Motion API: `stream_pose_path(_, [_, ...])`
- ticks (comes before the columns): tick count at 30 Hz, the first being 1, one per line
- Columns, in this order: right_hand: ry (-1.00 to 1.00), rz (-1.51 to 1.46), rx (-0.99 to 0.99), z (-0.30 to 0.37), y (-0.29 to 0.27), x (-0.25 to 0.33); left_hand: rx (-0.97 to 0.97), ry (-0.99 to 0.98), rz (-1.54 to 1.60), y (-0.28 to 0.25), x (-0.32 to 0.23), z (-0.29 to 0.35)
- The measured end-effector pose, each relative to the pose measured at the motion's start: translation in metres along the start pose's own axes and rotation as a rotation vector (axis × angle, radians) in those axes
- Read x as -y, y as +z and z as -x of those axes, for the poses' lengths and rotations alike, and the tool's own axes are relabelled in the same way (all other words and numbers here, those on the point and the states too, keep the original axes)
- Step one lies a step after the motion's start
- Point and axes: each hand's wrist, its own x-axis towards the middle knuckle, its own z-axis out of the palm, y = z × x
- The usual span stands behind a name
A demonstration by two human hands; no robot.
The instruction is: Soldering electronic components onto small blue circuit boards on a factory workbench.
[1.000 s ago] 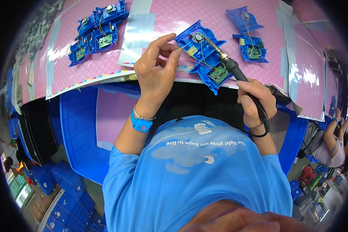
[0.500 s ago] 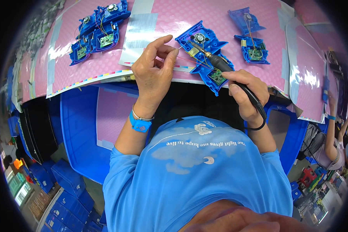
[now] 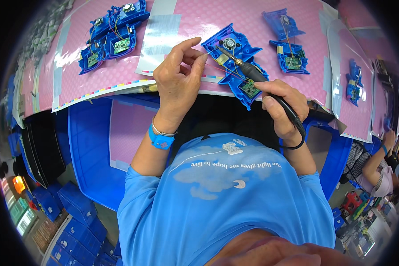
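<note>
My right hand [image 3: 286, 104] is wrapped round the black grip of a soldering iron [image 3: 252, 73]. Its metal tip reaches the upper half of an opened blue plastic housing [image 3: 235, 57], close beside a round speaker [image 3: 229, 43]. Left of the housing, my left hand [image 3: 179, 73] has its thumb and fingers drawn together, index finger raised. A thin wire seems to run from the thumb tip toward the iron's tip; the fingers partly hide it. Red and yellow wires lead down to a green circuit board [image 3: 249, 90] in the housing's lower half.
More opened blue housings with boards lie at the far left [image 3: 113, 37] and right [image 3: 292, 55]. Another housing [image 3: 354, 84] sits further right, near a co-worker [image 3: 379, 166]. Blue bins [image 3: 91, 159] stand below the pink-covered table's edge [image 3: 97, 98].
My left hand has shifted very slightly, while the iron stays in place. At the right, the co-worker's arm has drawn back, leaving a blue housing on the table there.
</note>
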Motion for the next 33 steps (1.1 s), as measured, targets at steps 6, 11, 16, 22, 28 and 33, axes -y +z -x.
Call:
stream_pose_path(6, [0.008, 0.007, 0.01, -0.001, 0.0, 0.003, 0.011, 0.016, 0.015, 0.002, 0.002, -0.002])
stream_pose_path(11, [-0.011, 0.016, 0.012, -0.001, 0.001, 0.002, 0.008, 0.014, 0.073, 0.003, 0.003, -0.006])
stream_pose_path(16, [0.025, 0.005, -0.014, 0.002, 0.0, 0.005, -0.086, -0.092, 0.334, -0.012, 0.006, -0.006])
stream_pose_path(22, [0.033, 0.001, -0.024, 0.001, 0.0, 0.009, 0.038, 0.593, -0.157, -0.017, 0.009, -0.002])
stream_pose_path(28, [0.007, 0.001, -0.032, 0.001, -0.001, 0.008, 0.149, 0.664, -0.367, -0.019, 0.009, -0.006])
stream_pose_path(33, [0.014, 0.003, -0.03, 0.0, -0.002, 0.008, 0.101, 0.756, -0.349, -0.012, 0.006, -0.014])
